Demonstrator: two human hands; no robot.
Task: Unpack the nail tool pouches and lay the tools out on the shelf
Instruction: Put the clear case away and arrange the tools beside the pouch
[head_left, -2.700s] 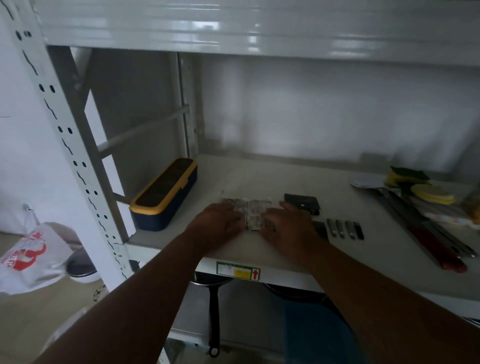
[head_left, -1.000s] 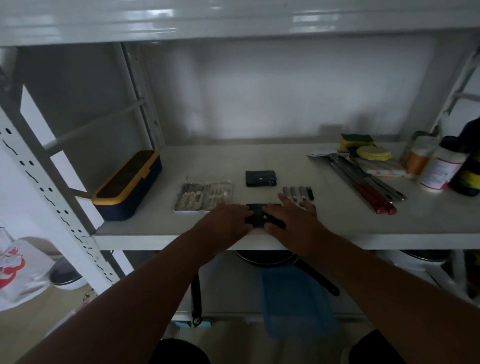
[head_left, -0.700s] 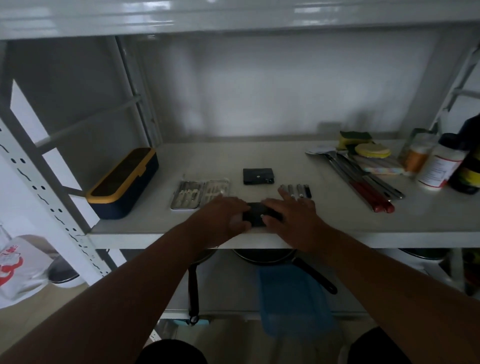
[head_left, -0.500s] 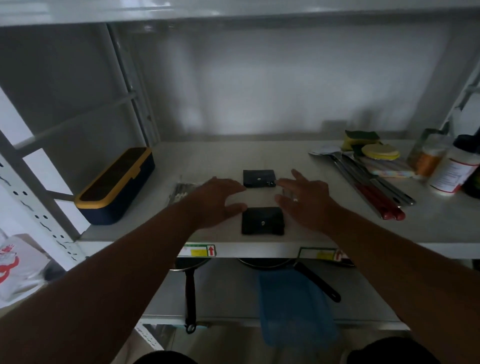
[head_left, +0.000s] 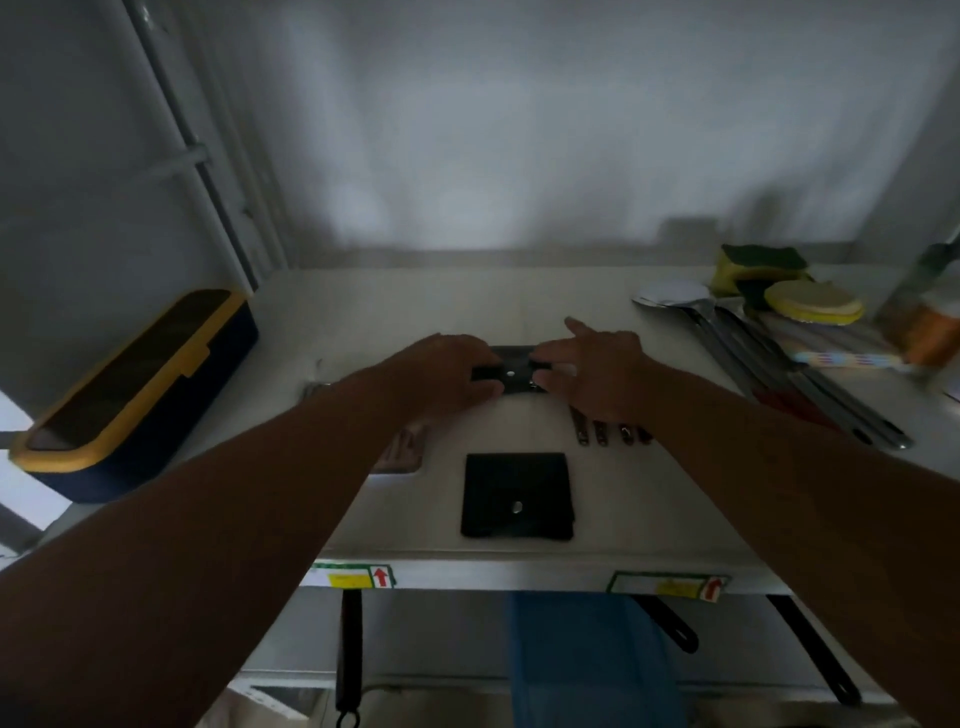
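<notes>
Two black snap pouches lie on the white shelf (head_left: 519, 306). The near pouch (head_left: 517, 496) sits closed and untouched by the front edge. The far pouch (head_left: 511, 371) is between my hands. My left hand (head_left: 441, 371) curls its fingers over the pouch's left end. With fingers spread and mostly straight, my right hand (head_left: 597, 364) touches its right end. A row of small metal nail tools (head_left: 608, 434) lies partly under my right wrist. My left forearm hides most of an opened tool case (head_left: 402, 452).
A navy box with a yellow rim (head_left: 130, 395) stands at the left. Long kitchen utensils (head_left: 753, 374), sponges (head_left: 763, 265) and a bottle (head_left: 930, 332) fill the right side. Pan handles (head_left: 348, 654) and a blue cloth (head_left: 587, 660) hang below the shelf.
Both hands let go of the near pouch and left it by the front edge. They reached back to the far pouch, and my left hand has taken hold of it.
</notes>
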